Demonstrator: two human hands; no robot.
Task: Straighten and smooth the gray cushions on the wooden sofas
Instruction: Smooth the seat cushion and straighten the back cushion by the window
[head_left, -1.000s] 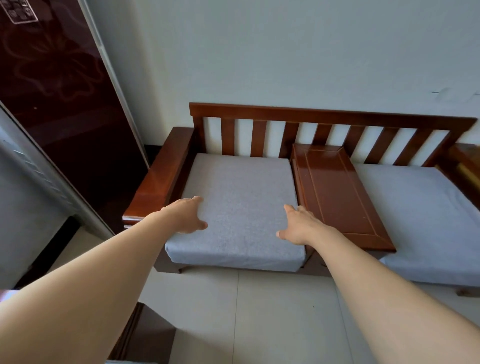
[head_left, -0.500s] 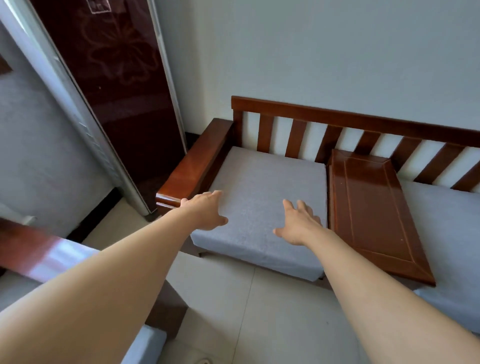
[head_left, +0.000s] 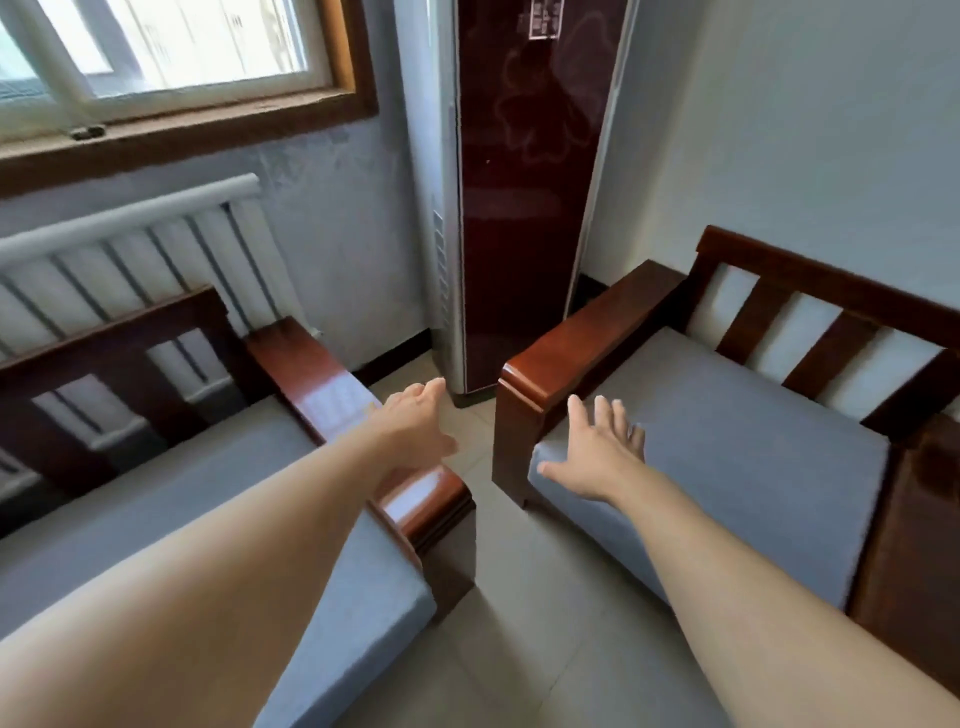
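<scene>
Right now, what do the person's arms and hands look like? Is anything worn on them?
Both arms are bare as far as the picture shows: no sleeves, gloves or wristbands. The left hand and the right hand carry no watch or bracelet, and I see no rings, though the fingers are somewhat blurred. No markings or tattoos show on either forearm. The upper arms are out of frame.

Left sofa (head_left: 291, 364): far end cut by frame edge; forearm hides part of its cushion (head_left: 156, 499). Right sofa (head_left: 587, 332): cut at right edge, slats motion-blurred. Label (head_left: 545, 18) on dark cabinet (head_left: 519, 208): unreadable. Window (head_left: 156, 47): cropped at top.
</scene>
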